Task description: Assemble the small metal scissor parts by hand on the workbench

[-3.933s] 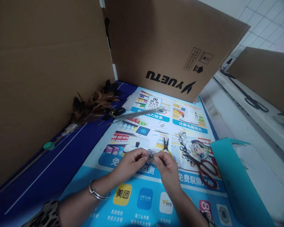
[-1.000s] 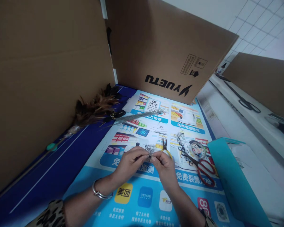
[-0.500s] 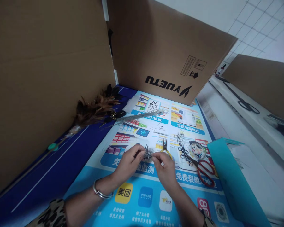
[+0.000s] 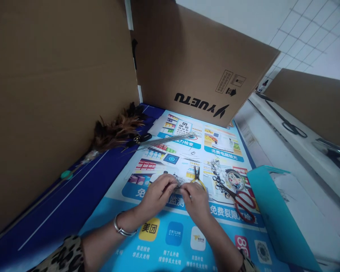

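My left hand [image 4: 158,192] and my right hand [image 4: 197,198] meet over the printed mat, fingertips almost touching. Each is closed in a pinch on thin wire, though most of it is hidden by the fingers. Just beyond the fingertips lies a small tangle of wire pieces [image 4: 179,179]. Pliers [image 4: 197,176] with yellow handles lie behind my right hand, jaws pointing away and slightly apart. Farther right, scissors [image 4: 245,204] with red handles rest beside a heap of small dark wire loops [image 4: 217,173].
A bundle of long straight wires [image 4: 170,139] lies toward the back. At left is a feather duster [image 4: 116,130]; at right, a turquoise box [image 4: 280,223]. Cardboard walls [image 4: 204,60] close off the back and left. A round clear container [image 4: 235,179] sits near the scissors.
My fingers have shifted slightly, and the right hand has turned with its fingers curled in more. The dark piece that showed between the fingertips is now mostly covered. The view moved a little.
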`<action>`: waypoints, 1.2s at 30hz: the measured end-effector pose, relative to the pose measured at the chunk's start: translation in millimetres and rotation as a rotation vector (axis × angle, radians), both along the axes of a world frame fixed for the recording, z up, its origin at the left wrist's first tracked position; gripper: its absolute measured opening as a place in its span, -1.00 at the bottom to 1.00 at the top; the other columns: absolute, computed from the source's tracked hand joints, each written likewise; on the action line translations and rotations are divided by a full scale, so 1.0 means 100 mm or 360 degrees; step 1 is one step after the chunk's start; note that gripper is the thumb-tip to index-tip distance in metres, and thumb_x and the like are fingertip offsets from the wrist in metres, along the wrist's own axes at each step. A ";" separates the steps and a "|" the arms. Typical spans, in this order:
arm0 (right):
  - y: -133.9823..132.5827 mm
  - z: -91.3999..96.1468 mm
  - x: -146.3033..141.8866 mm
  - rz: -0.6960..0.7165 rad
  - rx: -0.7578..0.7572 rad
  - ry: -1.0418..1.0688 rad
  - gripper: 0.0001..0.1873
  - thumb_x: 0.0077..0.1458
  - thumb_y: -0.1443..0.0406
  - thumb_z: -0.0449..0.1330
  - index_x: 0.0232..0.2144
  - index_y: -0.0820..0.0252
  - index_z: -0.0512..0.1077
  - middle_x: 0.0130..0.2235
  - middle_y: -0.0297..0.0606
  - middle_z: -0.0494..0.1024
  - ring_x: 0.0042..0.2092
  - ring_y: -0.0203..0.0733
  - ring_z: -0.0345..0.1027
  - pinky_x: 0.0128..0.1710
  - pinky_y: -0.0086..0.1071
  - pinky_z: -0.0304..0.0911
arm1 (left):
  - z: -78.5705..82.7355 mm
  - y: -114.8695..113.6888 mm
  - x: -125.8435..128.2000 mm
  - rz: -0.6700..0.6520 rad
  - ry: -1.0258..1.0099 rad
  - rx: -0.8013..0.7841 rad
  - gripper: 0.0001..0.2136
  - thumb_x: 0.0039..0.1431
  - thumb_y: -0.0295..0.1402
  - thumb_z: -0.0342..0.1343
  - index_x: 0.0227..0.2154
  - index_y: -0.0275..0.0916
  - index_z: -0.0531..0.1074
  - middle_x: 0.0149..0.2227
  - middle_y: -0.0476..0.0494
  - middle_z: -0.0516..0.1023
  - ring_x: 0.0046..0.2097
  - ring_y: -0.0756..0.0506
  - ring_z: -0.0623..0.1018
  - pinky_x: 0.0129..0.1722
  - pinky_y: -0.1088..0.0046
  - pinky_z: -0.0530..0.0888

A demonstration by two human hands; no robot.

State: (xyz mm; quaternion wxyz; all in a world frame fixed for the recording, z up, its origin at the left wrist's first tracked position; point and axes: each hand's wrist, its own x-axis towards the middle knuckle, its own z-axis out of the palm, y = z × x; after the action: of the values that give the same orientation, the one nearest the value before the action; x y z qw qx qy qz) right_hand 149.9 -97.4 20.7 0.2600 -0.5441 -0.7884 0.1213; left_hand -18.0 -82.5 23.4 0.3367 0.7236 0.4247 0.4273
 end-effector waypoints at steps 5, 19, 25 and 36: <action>-0.04 -0.01 -0.03 0.0222 0.0046 -0.0070 -0.85 0.13 0.35 0.02 -0.41 0.19 0.37 -0.42 -0.23 0.45 -0.32 -0.18 0.26 -0.33 -0.36 0.14 | -0.01 -0.03 -0.01 -0.0134 -0.0181 -0.0277 -0.85 0.19 -0.35 -0.08 -0.37 -0.25 0.36 -0.43 -0.04 0.41 -0.39 0.01 0.38 -0.37 0.50 0.31; -0.04 0.14 0.03 0.0041 -0.0120 0.0483 -0.87 0.09 0.31 0.07 -0.42 0.17 0.41 -0.43 -0.32 0.45 -0.38 -0.28 0.26 -0.36 -0.44 0.18 | 0.08 0.02 -0.02 -0.0197 -0.0843 -0.0652 -0.81 0.17 -0.25 -0.05 -0.38 -0.29 0.33 -0.50 -0.01 0.40 -0.57 0.09 0.25 -0.50 0.55 0.23; -0.05 0.17 0.03 0.0016 -0.0125 0.0472 -0.85 0.07 0.27 0.09 -0.47 0.18 0.40 -0.48 -0.33 0.41 -0.41 -0.30 0.24 -0.39 -0.46 0.17 | 0.08 0.01 -0.02 -0.0202 -0.0908 -0.0656 -0.81 0.17 -0.26 -0.05 -0.38 -0.29 0.33 -0.52 0.02 0.36 -0.56 0.09 0.26 -0.50 0.55 0.23; -0.04 0.15 0.05 0.0009 -0.0291 0.0562 -0.83 0.05 0.24 0.10 -0.48 0.20 0.40 -0.51 -0.37 0.41 -0.48 -0.34 0.22 -0.46 -0.49 0.16 | 0.08 0.00 0.00 -0.0262 -0.1076 -0.0843 -0.78 0.14 -0.19 -0.02 -0.42 -0.27 0.27 -0.51 0.00 0.40 -0.60 0.11 0.23 -0.56 0.58 0.19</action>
State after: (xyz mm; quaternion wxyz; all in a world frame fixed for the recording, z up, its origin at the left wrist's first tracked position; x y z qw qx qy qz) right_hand 155.0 -101.3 36.1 0.3434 -0.5335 -0.7178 0.2868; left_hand -18.4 -83.0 31.5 0.6637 0.4631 0.3264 0.4884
